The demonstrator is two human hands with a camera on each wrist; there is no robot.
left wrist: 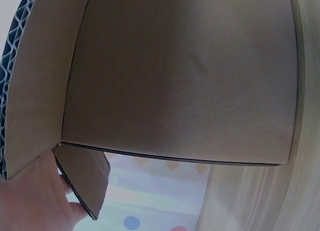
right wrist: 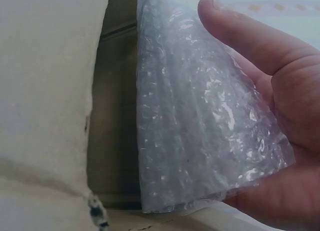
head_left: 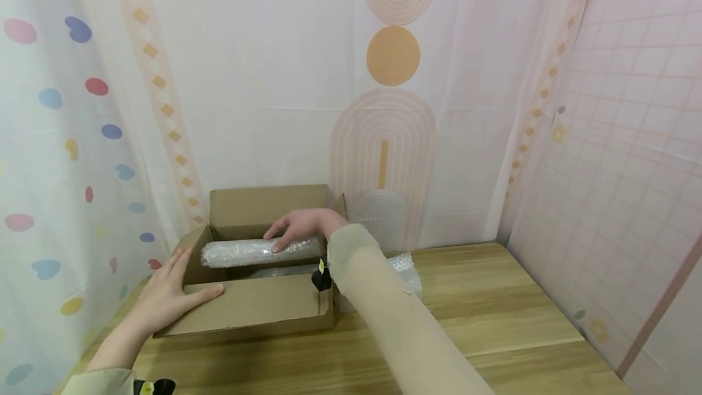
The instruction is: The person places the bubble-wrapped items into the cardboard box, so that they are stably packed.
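Currently, the right hand grips a long clear bubble-wrap roll inside the open brown cardboard box; the left hand rests flat on its flap. Probably light, soft, slippery: grasp mid-length.

Cardboard box: brown corrugated board, matt, faintly fibrous; fluted core visible at cut flap edge in left wrist view.
Bubble-wrap roll: clear plastic film, glossy, bumpy with small air cells, slightly crinkled.
Loose bubble wrap beside box: same clear glossy plastic.
Table: light wood-grain surface, smooth, low sheen.
Sleeve: pale beige cloth, matt.
Backdrop: printed fabric, matt, softly creased.
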